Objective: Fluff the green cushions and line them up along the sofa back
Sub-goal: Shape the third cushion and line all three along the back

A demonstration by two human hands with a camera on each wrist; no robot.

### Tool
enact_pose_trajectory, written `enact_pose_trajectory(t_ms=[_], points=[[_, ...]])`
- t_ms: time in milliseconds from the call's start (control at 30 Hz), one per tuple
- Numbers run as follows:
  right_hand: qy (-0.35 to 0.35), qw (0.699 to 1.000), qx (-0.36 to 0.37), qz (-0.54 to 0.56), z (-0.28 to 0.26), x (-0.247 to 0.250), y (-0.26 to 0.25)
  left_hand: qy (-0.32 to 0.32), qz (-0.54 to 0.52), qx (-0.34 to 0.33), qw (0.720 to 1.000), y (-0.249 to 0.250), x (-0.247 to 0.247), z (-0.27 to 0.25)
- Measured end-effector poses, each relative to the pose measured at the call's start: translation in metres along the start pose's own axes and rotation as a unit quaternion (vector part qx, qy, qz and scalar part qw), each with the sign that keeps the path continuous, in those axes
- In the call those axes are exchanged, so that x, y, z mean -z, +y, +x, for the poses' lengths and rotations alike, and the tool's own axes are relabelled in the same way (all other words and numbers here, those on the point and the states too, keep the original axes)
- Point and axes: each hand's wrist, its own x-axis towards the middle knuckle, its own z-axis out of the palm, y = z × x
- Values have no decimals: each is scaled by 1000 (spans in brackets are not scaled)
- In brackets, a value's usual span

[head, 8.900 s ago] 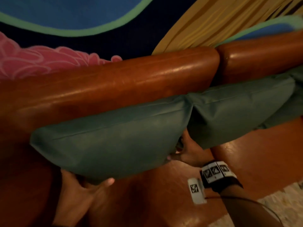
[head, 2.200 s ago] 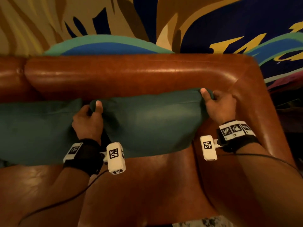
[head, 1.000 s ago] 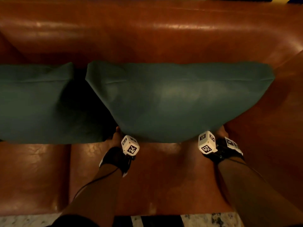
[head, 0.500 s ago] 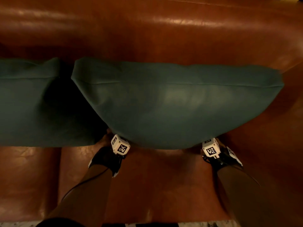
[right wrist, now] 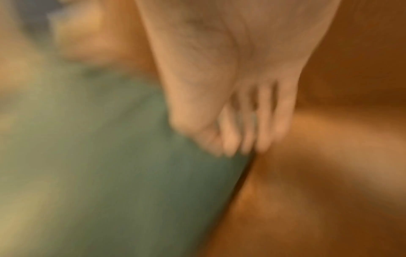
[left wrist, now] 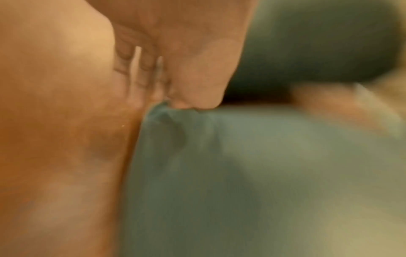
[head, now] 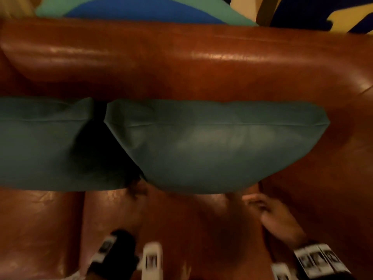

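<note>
I see the right-hand cushion (head: 218,146) leaning upright against the sofa back (head: 181,63), at the corner where the back curves into the arm, its lower edge on the seat (head: 181,229). A second cushion (head: 40,144) stands just beside it, to its left along the same back, with a dark gap between their top corners and their lower corners close together. My left hand (left wrist: 175,57) is at the right-hand cushion's lower left corner: in the left wrist view the thumb and the fingers (left wrist: 142,74) come together on a small fold of green fabric, so I read it as pinching that corner, though the picture is blurred. In the head view that hand shows only as a blurred dark shape at the same corner. My right hand (head: 276,215) sits over the seat just below the cushion's lower right edge, fingers loosely extended toward it and apart from the fabric in the head view. In the right wrist view its fingers (right wrist: 263,121) are side by side, lightly bent, their tips right at the cushion's edge; with the blur I cannot tell whether they touch it, but they hold nothing.
</note>
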Motion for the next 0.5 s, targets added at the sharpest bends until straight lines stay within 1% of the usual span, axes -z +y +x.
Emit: enact_pose_trajectory(t_ms=[33,67,100,133,167,200,233,267,300,333,433,467,500], points=[[-32,998,53,-17,-9,3,-18,-37,123,-83,988,12,-3,-19],[-99,985,114,-78,-16,5,-36,-81,246,-172,950,17,-5,-32],[-147,968,163,-125,-15,11,-49,-116,339,-227,905,25,-10,-37],[-155,957,189,-158,-4,15,-66,-153,378,-256,877,34,-17,-35],[-171,944,207,-191,13,17,-73,-166,383,-285,863,48,-26,-28],[-180,938,215,-205,29,20,-82,-188,393,-293,851,61,-31,-14],[-189,939,205,-201,42,25,-92,-221,414,-269,841,72,-33,3],[-200,945,183,-183,53,29,-98,-251,427,-221,840,79,-29,19],[-206,948,170,-171,61,33,-101,-265,439,-181,839,83,-25,33],[-206,952,164,-154,65,36,-101,-270,454,-160,834,85,-23,41],[-184,965,154,-107,65,30,-95,-266,459,-153,834,85,-30,34],[-173,968,150,-102,63,28,-92,-258,447,-148,844,81,-31,29],[-158,970,153,-108,59,25,-90,-245,428,-134,859,77,-32,27]])
